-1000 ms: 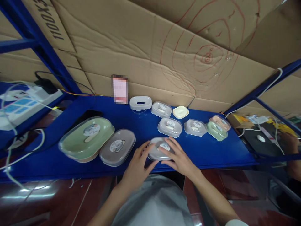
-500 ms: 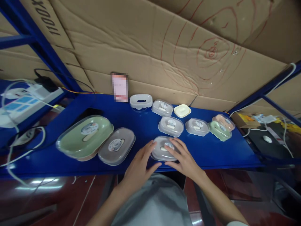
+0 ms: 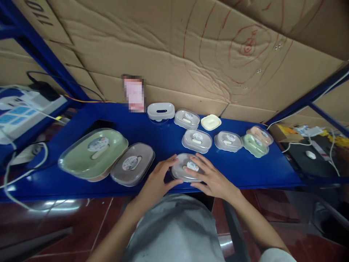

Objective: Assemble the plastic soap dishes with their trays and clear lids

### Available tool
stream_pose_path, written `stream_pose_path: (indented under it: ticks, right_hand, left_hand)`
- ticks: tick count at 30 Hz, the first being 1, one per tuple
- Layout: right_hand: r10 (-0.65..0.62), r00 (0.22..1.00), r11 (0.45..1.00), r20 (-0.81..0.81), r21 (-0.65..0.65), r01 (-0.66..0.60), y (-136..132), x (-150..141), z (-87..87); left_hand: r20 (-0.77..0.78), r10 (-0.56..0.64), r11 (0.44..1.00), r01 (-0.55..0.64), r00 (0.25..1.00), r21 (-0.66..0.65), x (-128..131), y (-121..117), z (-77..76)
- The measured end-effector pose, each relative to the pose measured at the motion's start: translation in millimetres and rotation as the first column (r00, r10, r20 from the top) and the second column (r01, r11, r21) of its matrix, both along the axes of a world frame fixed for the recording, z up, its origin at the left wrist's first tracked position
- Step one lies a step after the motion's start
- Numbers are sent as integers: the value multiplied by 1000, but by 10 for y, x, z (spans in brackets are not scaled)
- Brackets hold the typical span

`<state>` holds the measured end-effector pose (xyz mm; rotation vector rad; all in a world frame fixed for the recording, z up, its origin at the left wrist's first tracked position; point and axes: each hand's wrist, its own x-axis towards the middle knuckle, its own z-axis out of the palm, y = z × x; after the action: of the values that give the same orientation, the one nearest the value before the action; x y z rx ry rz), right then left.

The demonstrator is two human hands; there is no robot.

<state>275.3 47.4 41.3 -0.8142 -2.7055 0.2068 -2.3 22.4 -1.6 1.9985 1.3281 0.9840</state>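
Observation:
A grey soap box (image 3: 181,167) with a clear lid and a round label lies flat near the table's front edge. At its left end is my left hand (image 3: 160,174), thumb along the front edge and fingers at the back corner. My right hand (image 3: 214,178) lies over the right end, its fingers spread across the lid and its thumb at the front. The fingers partly hide the label and the right side. To the left sit another grey soap box (image 3: 133,163) and a larger green lidded box (image 3: 94,154).
Behind the hands stand more grey soap boxes (image 3: 196,141), a white slotted tray (image 3: 160,110) and a cream dish (image 3: 211,122). Green (image 3: 255,145) and pink boxes (image 3: 260,134) are at the right. A power strip (image 3: 24,112) with cables lies left; cardboard (image 3: 163,54) backs the blue table.
My left hand has closed in on the box's left end after standing slightly off it. The box has shifted only slightly. My head view has tilted, moving everything upward in the picture.

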Motion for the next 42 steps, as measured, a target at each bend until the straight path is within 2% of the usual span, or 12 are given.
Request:
stream_pose_path:
  ticks: [8,12,15,21,28,32,35,37,39,40,42]
  right_hand:
    - [5,999,999,-44,46,-3,-14,-70,-59]
    - [-52,994,999,-99,-14,51,25,-60,-78]
    - [-74,994,997,-80,2,74,66,-8,-91]
    - [-33,995,993,-90,-113,23,178,125,-69]
    - [-13,1000,1000,17,20,13,90,153,-81]
    - [13,1000,1000,-13,4,-13,79,140,-144]
    - [-23,998,999,-58,-23,22,62,104,-160]
    - [-35,997,999,-67,-21,33,26,118,-95]
    - [-47,996,999,-81,6,47,7,221,59]
    - [-77,992,996,-101,32,80,25,317,166]
    - [-216,963,968,-159,97,233,160,593,404]
  left_hand:
    - [-19,4,1000,-3,1000,21,8,-12,-43]
    - [1,12,1000,-12,1000,-7,24,-7,-15]
    - [0,22,1000,-22,1000,-14,38,-5,3]
    - [-58,-31,1000,31,998,1,60,-20,-6]
    - [-31,-98,995,98,995,-12,7,-21,28]
    - [-28,-113,994,113,993,9,-1,-11,23]
    - [-40,-105,994,105,994,1,7,-28,14]
    - [-49,-102,995,102,994,9,11,-55,34]
    - [-50,-91,995,93,995,28,21,-72,88]
    - [-55,-87,995,89,995,37,35,-66,126]
    - [-100,-85,994,92,991,64,93,-4,214]
